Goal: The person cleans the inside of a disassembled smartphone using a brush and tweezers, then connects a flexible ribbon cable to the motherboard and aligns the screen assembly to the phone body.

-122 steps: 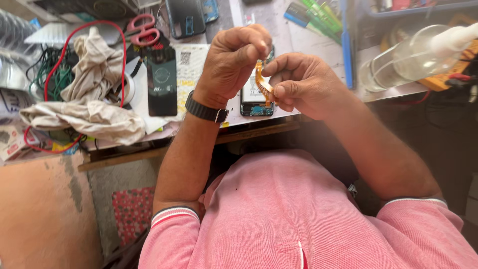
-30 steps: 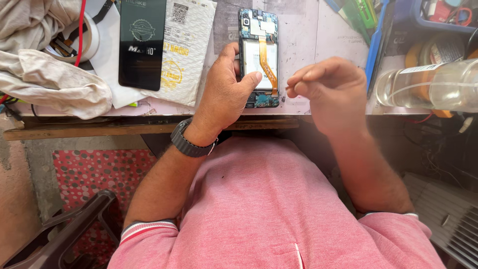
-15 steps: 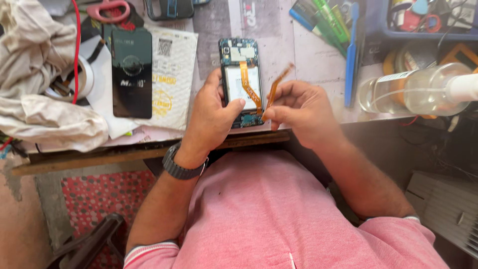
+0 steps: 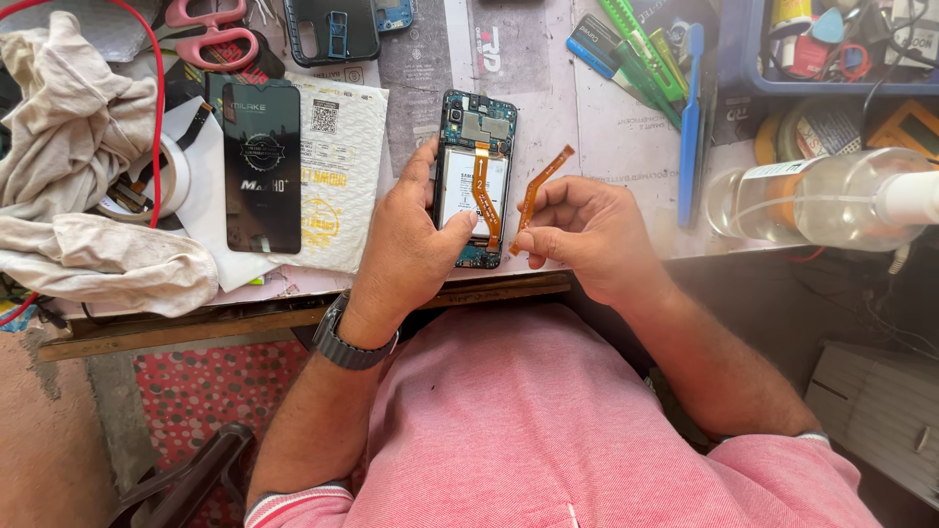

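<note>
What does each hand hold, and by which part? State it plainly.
Left hand grips the opened smartphone by its lower left side, thumb on the battery. Right hand pinches the loose orange flex ribbon cable at its lower end.

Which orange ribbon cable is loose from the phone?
The one pinched in the right hand, cable angled up beside the phone; the other lies across the battery.

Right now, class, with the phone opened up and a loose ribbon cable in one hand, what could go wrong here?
1. The right hand pinches the orange ribbon cable by one end; a tight grip might crease it.
2. The left hand steadies the opened phone near the bench edge, so it could slide off.
3. The clear spray bottle lies on its side close by; a leak might reach the exposed board.
</note>
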